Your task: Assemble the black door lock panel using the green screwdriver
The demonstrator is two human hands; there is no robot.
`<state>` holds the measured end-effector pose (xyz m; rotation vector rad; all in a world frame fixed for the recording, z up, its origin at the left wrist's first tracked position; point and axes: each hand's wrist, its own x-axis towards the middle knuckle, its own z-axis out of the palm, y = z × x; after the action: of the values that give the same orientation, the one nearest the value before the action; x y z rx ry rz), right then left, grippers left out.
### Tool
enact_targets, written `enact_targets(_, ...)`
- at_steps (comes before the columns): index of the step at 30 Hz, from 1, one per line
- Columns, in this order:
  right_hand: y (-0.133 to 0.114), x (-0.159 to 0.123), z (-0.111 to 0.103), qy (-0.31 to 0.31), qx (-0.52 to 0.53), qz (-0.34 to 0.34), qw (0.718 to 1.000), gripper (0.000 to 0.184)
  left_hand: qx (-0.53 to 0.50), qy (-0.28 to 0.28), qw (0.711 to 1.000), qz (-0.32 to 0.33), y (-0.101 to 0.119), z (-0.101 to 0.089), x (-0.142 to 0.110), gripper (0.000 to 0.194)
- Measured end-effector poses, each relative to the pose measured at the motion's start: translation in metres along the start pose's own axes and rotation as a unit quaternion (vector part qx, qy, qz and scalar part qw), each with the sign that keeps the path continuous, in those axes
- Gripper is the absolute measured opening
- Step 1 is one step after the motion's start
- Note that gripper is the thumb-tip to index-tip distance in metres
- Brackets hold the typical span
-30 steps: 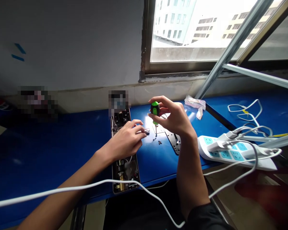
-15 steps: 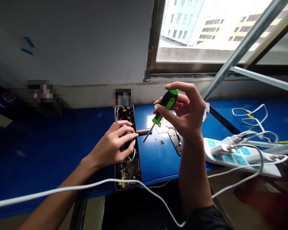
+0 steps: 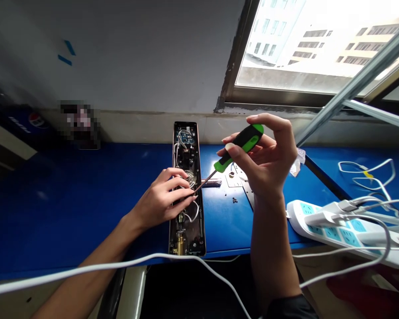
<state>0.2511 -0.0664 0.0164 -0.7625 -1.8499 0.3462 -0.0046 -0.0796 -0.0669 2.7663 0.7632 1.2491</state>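
My right hand (image 3: 269, 153) grips a green-and-black screwdriver (image 3: 239, 147) by its handle, fingertips around it and the index finger near the butt end. The shaft slants down to the left, its tip beside the fingertips of my left hand (image 3: 168, 195). That hand rests over the middle of a long narrow dark device housing (image 3: 196, 232), fingers stretched out and a little apart. Inside the housing are white wires, a blue circuit board (image 3: 185, 134) and a brass-coloured cylinder (image 3: 180, 243). My fingers hide part of the inside, and whether they touch the screwdriver tip is unclear.
Small dark screws (image 3: 234, 200) lie right of the housing, near a dark strip (image 3: 212, 183) and a partly hidden plate (image 3: 233, 177). A white power strip (image 3: 294, 217) with plugs and cables stands at right. A white cable (image 3: 119, 264) crosses the foreground. Metal bars (image 3: 355, 82) slant before the window.
My right hand has brought the screwdriver tip leftward over the housing, to my left fingertips. My left thumb and index finger have come closer together. The view has shifted left.
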Motion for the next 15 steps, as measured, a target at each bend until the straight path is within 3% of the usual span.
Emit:
enact_targets(6,0.002,-0.006,0.015,0.076,0.012,-0.019,0.997,0.047,-0.038,0.03,0.999,-0.014,0.0,0.001,0.001,0.009)
enact_targets(10,0.001,-0.006,0.021,0.061,0.017,-0.013,0.998,0.053,-0.038,0.029,0.999,-0.024,0.002,0.003,0.002,0.005)
enact_targets(15,-0.003,-0.005,0.02,0.074,0.003,-0.059,0.995,0.052,-0.034,0.035,0.998,-0.048,0.005,0.003,0.002,0.011)
